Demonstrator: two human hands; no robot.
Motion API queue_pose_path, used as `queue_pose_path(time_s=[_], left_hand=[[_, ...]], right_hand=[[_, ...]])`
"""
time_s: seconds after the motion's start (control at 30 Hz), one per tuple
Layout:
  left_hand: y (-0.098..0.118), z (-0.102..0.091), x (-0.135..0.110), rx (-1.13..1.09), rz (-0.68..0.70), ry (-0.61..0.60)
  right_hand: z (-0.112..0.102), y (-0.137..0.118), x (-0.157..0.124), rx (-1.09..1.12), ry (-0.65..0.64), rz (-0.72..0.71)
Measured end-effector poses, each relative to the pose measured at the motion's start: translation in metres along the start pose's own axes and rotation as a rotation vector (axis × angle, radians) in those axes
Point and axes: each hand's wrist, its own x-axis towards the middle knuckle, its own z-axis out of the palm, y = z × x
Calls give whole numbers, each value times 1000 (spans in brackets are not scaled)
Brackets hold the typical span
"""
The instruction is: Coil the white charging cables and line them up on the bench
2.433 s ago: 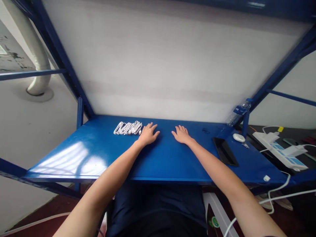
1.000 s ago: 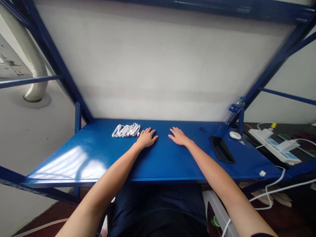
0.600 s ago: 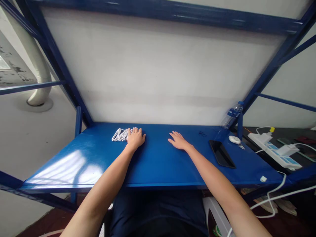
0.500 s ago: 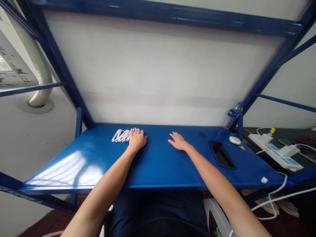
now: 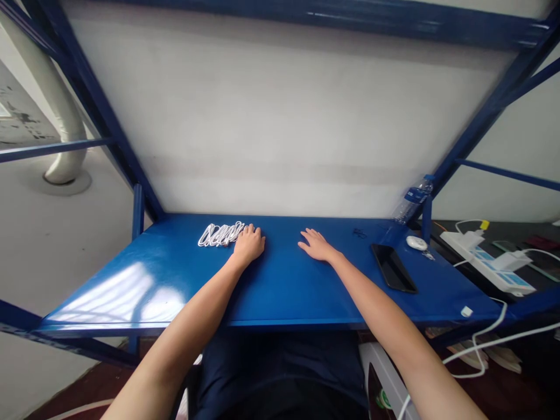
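Several coiled white cables (image 5: 219, 234) lie side by side in a row at the back of the blue tabletop, left of the middle. At the right end of that row is my left hand (image 5: 249, 242), palm down with bent fingers and the thumb apart. Its fingertips are next to the last coil, and the hand hides what lies under it. My right hand (image 5: 318, 245) rests flat on the table to the right, fingers spread and holding nothing.
A black phone (image 5: 394, 267) lies right of my right arm. Beyond it are a white oval case (image 5: 416, 242), a plastic bottle (image 5: 415, 198) and thin dark pieces (image 5: 359, 233). A small white block (image 5: 466, 311) sits near the front edge. A power strip (image 5: 487, 262) with plugs stands beside the table.
My left hand has shifted slightly right, showing more of the cable row. My right hand stays in nearly the same place. The camera view has tilted a little.
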Motion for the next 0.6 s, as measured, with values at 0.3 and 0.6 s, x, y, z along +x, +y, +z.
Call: queue_pose_path(time_s=[0.3,0.6], left_hand=[[-1,-14,0,-65,-72,2],[24,-14,-5,-466,92,13]], right_hand=[[2,3,2,8,10,-3],[8,8,7,-4,46,-16]])
